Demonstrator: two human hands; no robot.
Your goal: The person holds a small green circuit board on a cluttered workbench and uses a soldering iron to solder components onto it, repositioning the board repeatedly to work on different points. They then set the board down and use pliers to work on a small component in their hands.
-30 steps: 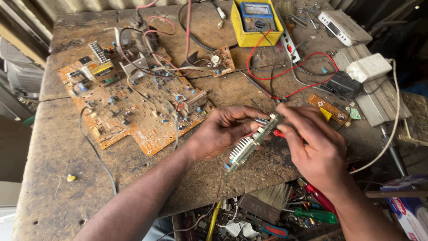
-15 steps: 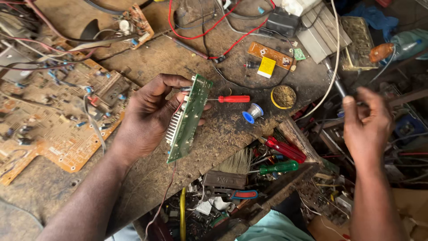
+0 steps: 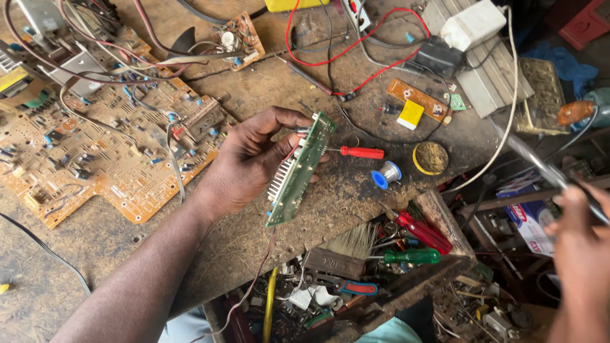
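A worn, dusty wooden workbench (image 3: 95, 241) fills the view in daylight, its front edge dropping to cluttered floor.

Bare bench (image 3: 356, 197) is lying open at 5 o'clock of your left hand (image 3: 248, 162); red screwdriver (image 3: 359, 152) and solder spool (image 3: 386, 175) are blocking 3 o'clock, big brown board (image 3: 108, 159) crowding 9.

left hand (image 3: 244, 165) grips green circuit board (image 3: 302, 168); right hand (image 3: 581, 254) holds soldering iron (image 3: 540, 166).

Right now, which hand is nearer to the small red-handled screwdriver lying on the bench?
Left. The left hand, holding the green circuit board, sits just left of the red-handled screwdriver. The right hand is far off to its lower right, gripping a soldering iron.
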